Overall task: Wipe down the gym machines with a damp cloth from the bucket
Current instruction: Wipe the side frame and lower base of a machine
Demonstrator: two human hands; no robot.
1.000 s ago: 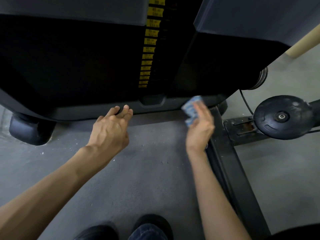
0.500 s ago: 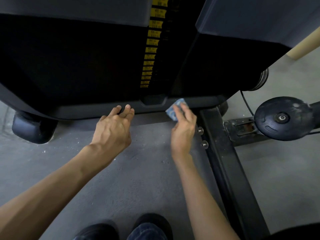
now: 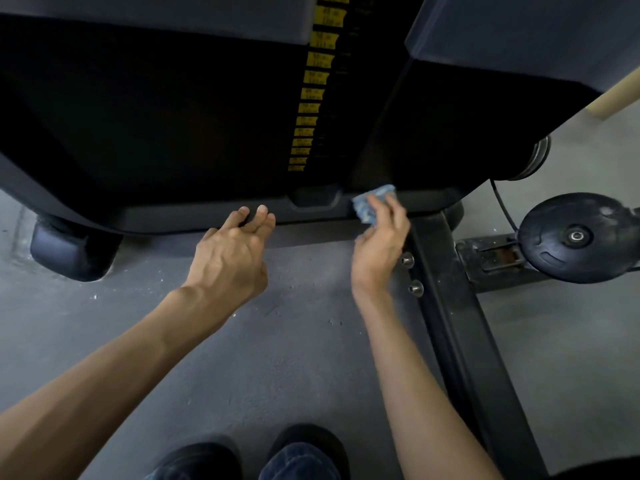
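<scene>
1. Head view: a dark machine (image 3: 173,116) is seen from above, with a column of yellow labels (image 3: 311,98) running down its middle.
2. Along the machine's bottom edge a grey ledge (image 3: 166,216) is seen, with a notch (image 3: 313,197) cut in it under the labels.
3. The cloth (image 3: 372,206), small, blue and crumpled, is pressed against the machine's ledge, just right of the notch.
4. The cloth is gripped by the right hand (image 3: 379,244). Its fingers are curled over the cloth's top, and the picture is blurred here.
5. The left hand (image 3: 232,258) is stretched toward the machine's ledge, left of the notch. Nothing is held in it, and its fingers are loosely bent and close together. Their tips are seen against the ledge, but contact cannot be told.
6. A rounded black foot (image 3: 72,251) is set under the machine's left end, on the grey floor (image 3: 277,358).
7. A black beam (image 3: 460,323) is run from the machine's right end toward the viewer, with two bolts (image 3: 408,260) on its left face.
8. A black disc (image 3: 575,237) is seen right of the machine, beyond the beam.
9. Dark shoes (image 3: 304,448) are seen on the floor, well apart from the machine.
</scene>
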